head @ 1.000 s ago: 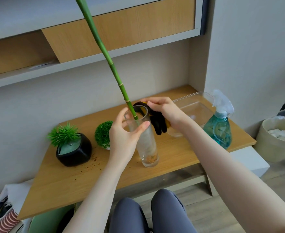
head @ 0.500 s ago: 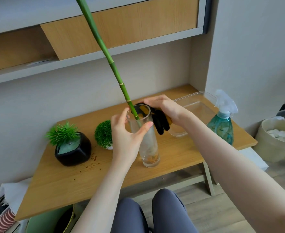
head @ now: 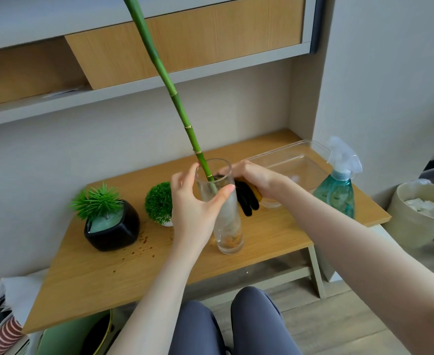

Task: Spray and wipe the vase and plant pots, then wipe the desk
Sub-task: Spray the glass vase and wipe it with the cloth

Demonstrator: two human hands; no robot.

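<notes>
Head view, looking down at a wooden table [head: 275, 234]: the left hand [head: 194, 211] is clamped around the upper part of a tall clear vase [head: 223, 213] at the centre of the frame, thumb on the near side just under the rim, fingers wrapped round the far side. The right hand [head: 255, 179], just right of the rim, is closed on a black cloth [head: 246, 198] with a yellow patch, pressing it against the vase's far upper edge; part of the cloth hangs down behind the glass. A green bamboo stalk [head: 175, 98] rises from the vase toward the upper left and is cut off by the top edge. Left of the vase stand a round green ball plant [head: 158, 203], partly hidden by the left hand, and a black plant pot [head: 112, 230]. At the right sit a clear tray [head: 300, 162] and a teal spray bottle [head: 339, 188].
</notes>
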